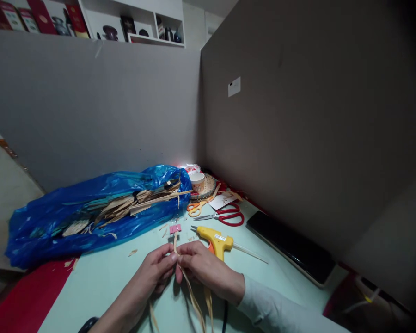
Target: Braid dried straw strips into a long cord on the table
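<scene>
1. My left hand (pixel 156 272) and right hand (pixel 204 269) meet fingertip to fingertip, both pinched shut on a few straw strips (pixel 195 301).
2. The pinch sits at the upper part of the strips. Their long ends trail down toward me, between my wrists, over the table (pixel 100 277).
3. One short end pokes up past my fingers toward a pink clip (pixel 175 228). I cannot tell whether it touches the clip.
4. A yellow glue gun (pixel 217 239) lies just beyond my right hand, nozzle pointing left.
5. Farther back are red scissors (pixel 229 216) and orange scissors (pixel 197 208), side by side.
6. A blue bag (pixel 48 226) of cut strips lies to the left of the clip, its mouth facing a paper cup (pixel 197 181).
7. A black tablet (pixel 291 247) lies to the right, along the partition.
</scene>
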`<state>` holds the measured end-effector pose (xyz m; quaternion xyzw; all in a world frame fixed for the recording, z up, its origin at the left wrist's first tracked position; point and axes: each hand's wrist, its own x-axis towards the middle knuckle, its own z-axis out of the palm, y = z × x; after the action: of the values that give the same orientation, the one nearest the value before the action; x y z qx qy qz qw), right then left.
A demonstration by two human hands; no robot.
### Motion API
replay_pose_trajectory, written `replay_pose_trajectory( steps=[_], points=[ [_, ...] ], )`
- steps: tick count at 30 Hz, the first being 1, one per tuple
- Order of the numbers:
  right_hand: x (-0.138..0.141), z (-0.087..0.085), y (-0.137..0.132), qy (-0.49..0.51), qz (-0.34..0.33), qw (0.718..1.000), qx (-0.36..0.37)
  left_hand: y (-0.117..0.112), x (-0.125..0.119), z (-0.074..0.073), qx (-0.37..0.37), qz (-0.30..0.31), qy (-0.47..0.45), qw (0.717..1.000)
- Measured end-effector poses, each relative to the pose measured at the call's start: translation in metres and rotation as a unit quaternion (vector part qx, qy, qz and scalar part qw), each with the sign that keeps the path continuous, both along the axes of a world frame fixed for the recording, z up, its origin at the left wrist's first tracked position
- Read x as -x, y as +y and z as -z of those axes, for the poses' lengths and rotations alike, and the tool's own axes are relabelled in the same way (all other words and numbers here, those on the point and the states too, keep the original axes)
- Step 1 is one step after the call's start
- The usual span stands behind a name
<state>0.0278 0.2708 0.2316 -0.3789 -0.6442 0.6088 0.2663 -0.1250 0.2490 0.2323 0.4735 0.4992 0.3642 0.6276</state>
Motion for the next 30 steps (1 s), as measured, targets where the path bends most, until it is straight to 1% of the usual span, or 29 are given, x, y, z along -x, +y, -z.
replay_pose_trajectory(
  steps=[4, 5, 7, 9, 10, 12, 15, 16, 18, 21, 24, 26, 28, 30],
  points=[
    [-0.003, -0.006, -0.002, -0.029, 0.003, 0.999, -0.019, 0.000, 0.000, 0.003, 0.050, -0.011, -0.054, 0.997],
    [-0.004, -0.008, -0.003, -0.047, 0.008, 0.998, -0.039, 0.000, -0.001, 0.003, 0.054, -0.015, -0.055, 0.997],
    [-0.007, -0.012, -0.007, -0.115, 0.033, 0.986, -0.119, -0.002, -0.003, 0.004, 0.059, -0.025, -0.046, 0.997],
    [-0.009, -0.015, -0.011, -0.209, 0.047, 0.953, -0.212, -0.004, -0.005, 0.004, 0.057, -0.037, -0.029, 0.997],
    [-0.009, -0.015, -0.012, -0.251, 0.048, 0.935, -0.246, -0.004, -0.006, 0.005, 0.052, -0.043, -0.014, 0.998],
    [-0.009, -0.015, -0.014, -0.309, 0.043, 0.906, -0.286, -0.005, -0.007, 0.006, 0.030, -0.052, 0.026, 0.998],
    [-0.008, -0.013, -0.014, -0.364, 0.049, 0.867, -0.336, -0.006, -0.008, 0.008, -0.020, -0.075, 0.098, 0.992],
    [-0.007, -0.012, -0.015, -0.374, 0.050, 0.858, -0.349, -0.006, -0.009, 0.008, -0.031, -0.081, 0.117, 0.989],
    [-0.007, -0.012, -0.017, -0.374, 0.041, 0.849, -0.371, -0.006, -0.009, 0.008, -0.046, -0.086, 0.136, 0.986],
    [-0.006, -0.013, -0.025, -0.350, 0.013, 0.841, -0.411, -0.004, -0.009, 0.011, -0.048, -0.092, 0.105, 0.989],
    [-0.004, -0.011, -0.034, -0.345, -0.024, 0.827, -0.444, -0.002, -0.006, 0.015, -0.011, -0.095, 0.068, 0.993],
    [-0.002, -0.009, -0.037, -0.345, -0.044, 0.819, -0.457, -0.002, -0.004, 0.016, 0.015, -0.084, 0.049, 0.995],
    [-0.002, -0.008, -0.037, -0.345, -0.062, 0.810, -0.470, -0.002, -0.002, 0.014, 0.027, -0.068, 0.031, 0.997],
    [-0.003, -0.009, -0.034, -0.341, -0.066, 0.811, -0.470, -0.003, -0.002, 0.011, 0.027, -0.065, 0.022, 0.997]
  ],
)
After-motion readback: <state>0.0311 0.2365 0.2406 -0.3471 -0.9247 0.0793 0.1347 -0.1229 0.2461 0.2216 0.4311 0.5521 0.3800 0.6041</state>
